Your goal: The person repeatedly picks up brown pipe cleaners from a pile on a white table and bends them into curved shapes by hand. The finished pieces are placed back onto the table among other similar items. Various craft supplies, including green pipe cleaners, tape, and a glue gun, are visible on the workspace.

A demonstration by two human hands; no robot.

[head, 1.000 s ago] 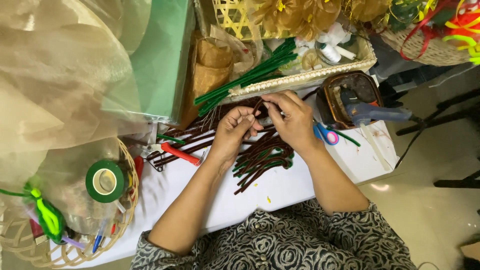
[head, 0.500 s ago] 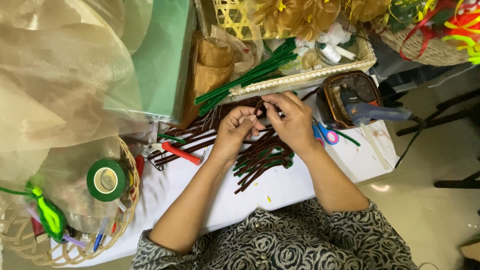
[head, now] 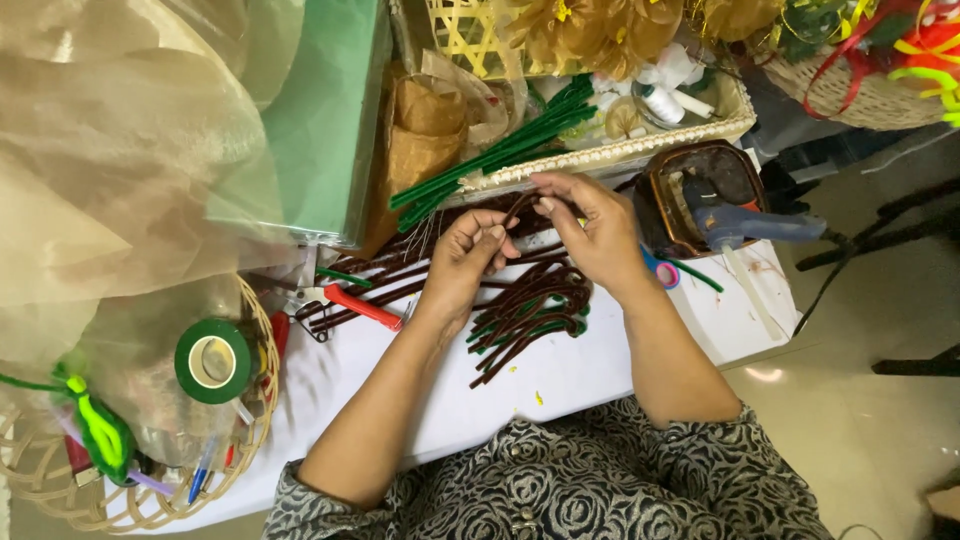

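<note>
- A person in a grey rose-patterned top [head: 600, 490], low in the frame, leaned over a white worktable [head: 420, 400] that ran across the middle.
- At lower left, a pale woven cane basket [head: 40, 470] held a roll of green floral tape [head: 213, 360] close to its rim; a knock from the forearm beside it could have sent the roll off the table.
- Just left of centre lay red-handled pliers [head: 362, 306], with a loose heap of dark brown fuzzy craft stems [head: 530, 310] under the wrists; a dragged sleeve could have scattered the heap.
- The left hand [head: 465, 262] had its fingertips pressed together on one brown craft stem [head: 515, 210], held just above centre.
- The right hand [head: 600, 230] pinched the same stem from the other side, thumb and forefinger closed on its upper bend. Its wire core could have kinked or pricked a finger if bent too sharply.
- At right centre, a blue glue gun [head: 750, 225] rested across a brown tray [head: 670, 200], its nozzle near the right wrist; if hot, it risked a burn.
- Further up, long green craft stems [head: 500, 155] jutted from a white-trimmed tray [head: 600, 155] and might have caught on a lifted hand.
</note>
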